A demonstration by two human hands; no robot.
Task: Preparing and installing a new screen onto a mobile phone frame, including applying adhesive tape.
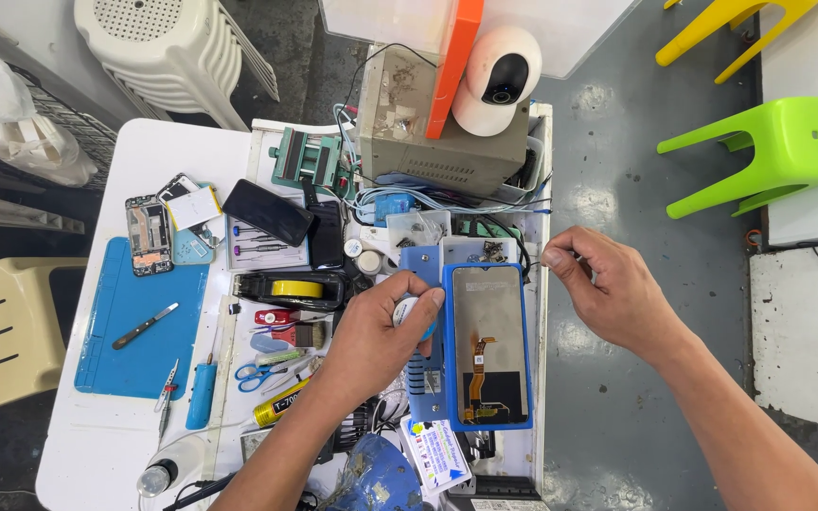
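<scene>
My left hand [381, 331] is closed around a small white roll of tape [407, 310], held just left of a blue-framed phone screen [487, 345]. The screen lies face down on a blue heating pad [422, 374], with an orange flex cable showing on its dark back. My right hand [608, 289] hovers above the screen's upper right corner, thumb and forefinger pinched together as if on a thin strip, which is too fine to make out.
The white workbench [134, 151] holds a blue mat [130, 322] with a scalpel, opened phones [149, 235], a tape dispenser [288, 289], scissors [262, 372], a grey power supply [442, 142] and tangled wires. A green stool [773, 151] stands on the floor to the right.
</scene>
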